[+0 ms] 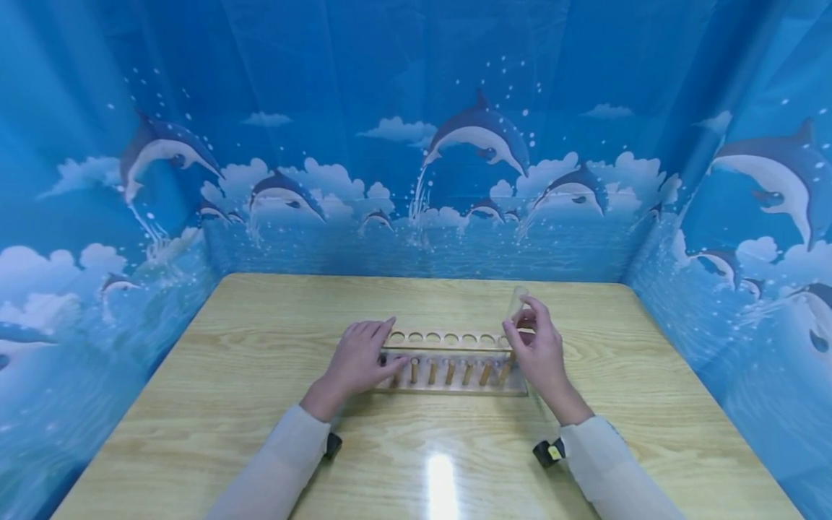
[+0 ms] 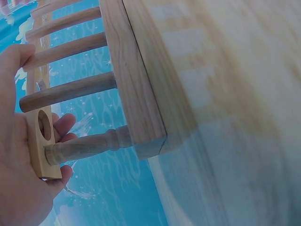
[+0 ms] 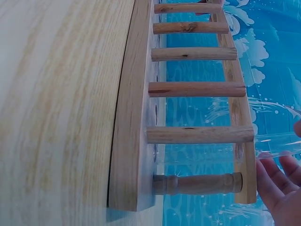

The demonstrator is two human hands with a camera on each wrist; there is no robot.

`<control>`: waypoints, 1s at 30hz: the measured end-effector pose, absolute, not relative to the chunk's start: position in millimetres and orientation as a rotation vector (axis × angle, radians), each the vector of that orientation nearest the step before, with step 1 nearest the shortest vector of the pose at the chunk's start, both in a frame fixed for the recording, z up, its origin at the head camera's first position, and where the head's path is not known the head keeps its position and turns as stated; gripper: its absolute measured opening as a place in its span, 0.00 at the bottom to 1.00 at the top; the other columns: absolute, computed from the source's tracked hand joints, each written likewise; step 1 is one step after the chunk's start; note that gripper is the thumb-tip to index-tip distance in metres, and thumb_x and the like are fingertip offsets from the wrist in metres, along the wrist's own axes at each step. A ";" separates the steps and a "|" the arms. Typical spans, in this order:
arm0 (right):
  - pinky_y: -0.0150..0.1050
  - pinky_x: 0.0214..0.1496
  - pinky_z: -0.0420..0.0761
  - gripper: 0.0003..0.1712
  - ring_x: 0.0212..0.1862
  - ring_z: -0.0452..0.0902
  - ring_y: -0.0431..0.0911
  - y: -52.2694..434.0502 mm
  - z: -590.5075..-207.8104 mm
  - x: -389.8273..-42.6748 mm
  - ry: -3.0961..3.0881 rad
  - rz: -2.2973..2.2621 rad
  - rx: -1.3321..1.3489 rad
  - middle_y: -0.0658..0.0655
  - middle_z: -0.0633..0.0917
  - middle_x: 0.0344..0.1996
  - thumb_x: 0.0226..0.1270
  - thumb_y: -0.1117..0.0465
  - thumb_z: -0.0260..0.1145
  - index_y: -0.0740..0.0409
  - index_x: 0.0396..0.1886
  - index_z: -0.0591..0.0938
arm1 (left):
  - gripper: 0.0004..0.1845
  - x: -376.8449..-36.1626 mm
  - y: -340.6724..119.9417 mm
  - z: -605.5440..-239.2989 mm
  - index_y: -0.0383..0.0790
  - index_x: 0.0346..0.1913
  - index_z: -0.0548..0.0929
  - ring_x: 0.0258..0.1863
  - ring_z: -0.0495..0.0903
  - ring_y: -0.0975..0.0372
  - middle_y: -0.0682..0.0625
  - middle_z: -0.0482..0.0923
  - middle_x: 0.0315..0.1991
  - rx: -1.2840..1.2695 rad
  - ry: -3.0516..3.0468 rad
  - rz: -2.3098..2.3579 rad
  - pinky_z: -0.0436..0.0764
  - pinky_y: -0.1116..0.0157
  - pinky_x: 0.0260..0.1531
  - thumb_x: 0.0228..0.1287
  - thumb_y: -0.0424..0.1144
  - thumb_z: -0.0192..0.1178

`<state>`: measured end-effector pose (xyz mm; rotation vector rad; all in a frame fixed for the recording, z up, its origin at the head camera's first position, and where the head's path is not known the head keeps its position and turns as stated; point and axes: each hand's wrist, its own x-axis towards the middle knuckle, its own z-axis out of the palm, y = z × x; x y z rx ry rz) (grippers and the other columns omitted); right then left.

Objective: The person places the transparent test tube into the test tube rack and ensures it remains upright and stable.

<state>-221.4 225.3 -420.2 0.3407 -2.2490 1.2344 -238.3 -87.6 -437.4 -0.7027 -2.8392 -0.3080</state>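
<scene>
Glass tube at the right end of a wooden rack

The right hand (image 1: 542,354) pinches a clear glass tube (image 1: 516,303), light, slippery and fragile, best held near its top. The left hand (image 1: 360,361) grips the stiff rack (image 1: 448,339) on the bench (image 1: 260,339). No writing is visible.

Pale wooden table (image 1: 260,404) within blue dolphin-print backdrop (image 1: 403,144) on three sides
</scene>
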 end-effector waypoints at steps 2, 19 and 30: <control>0.18 0.40 0.78 0.28 0.45 0.80 0.53 225.6 -420.0 -221.5 -2.256 1.233 0.340 0.59 0.79 0.37 0.69 0.64 0.63 0.61 0.66 0.66 | 0.45 -237.9 -87.4 -437.0 0.39 0.73 0.63 0.63 0.69 0.50 0.43 0.73 0.63 -0.706 -2.836 -0.311 0.62 0.50 0.68 0.64 0.68 0.52; 0.30 0.42 0.83 0.29 0.46 0.80 0.52 226.0 -420.5 -222.0 -2.282 1.232 0.328 0.58 0.79 0.40 0.68 0.64 0.65 0.60 0.66 0.66 | 0.45 -238.7 -87.5 -436.5 0.39 0.73 0.63 0.64 0.69 0.50 0.43 0.72 0.63 -0.702 -2.842 -0.324 0.61 0.50 0.68 0.64 0.68 0.52; 0.63 0.66 0.63 0.33 0.67 0.62 0.62 239.5 -424.8 -220.2 -2.334 1.149 0.305 0.66 0.66 0.67 0.74 0.56 0.58 0.58 0.73 0.60 | 0.34 -242.2 -97.3 -431.3 0.44 0.76 0.58 0.72 0.55 0.46 0.39 0.59 0.72 -0.694 -2.756 -0.698 0.48 0.45 0.72 0.74 0.58 0.44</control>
